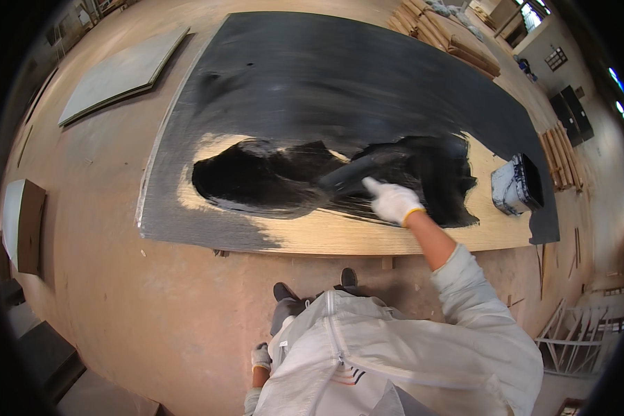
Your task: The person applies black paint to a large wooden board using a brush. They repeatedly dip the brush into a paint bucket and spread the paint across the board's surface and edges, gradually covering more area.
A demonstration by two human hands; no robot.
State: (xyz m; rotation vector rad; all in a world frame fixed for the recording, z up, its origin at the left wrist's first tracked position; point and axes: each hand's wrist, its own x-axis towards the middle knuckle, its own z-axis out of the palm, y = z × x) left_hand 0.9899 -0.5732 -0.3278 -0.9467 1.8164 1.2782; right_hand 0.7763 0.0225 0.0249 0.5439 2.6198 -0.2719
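Note:
A large flat panel (367, 240) lies before me, its far part coated black and its near strip bare pale wood. Wet black paint (232, 177) spreads thickly over the middle. My right hand (395, 201), in a white glove with a yellow cuff, reaches over this paint. Its fingers look closed around a dark, blurred, long shape (353, 171) that lies against the paint; its kind cannot be made out. At my left side hangs my left hand (261, 356), also gloved, low and away from the panel; its fingers are too small to read. A paint-smeared square bucket (512, 187) stands at the panel's right end.
Pale flat boards (125, 75) lie on the floor to the left, with a box-like block (26, 225) nearer. Bundles of brown, long pieces (444, 38) lie beyond the far right edge. A white metal rack (579, 341) stands at the lower right.

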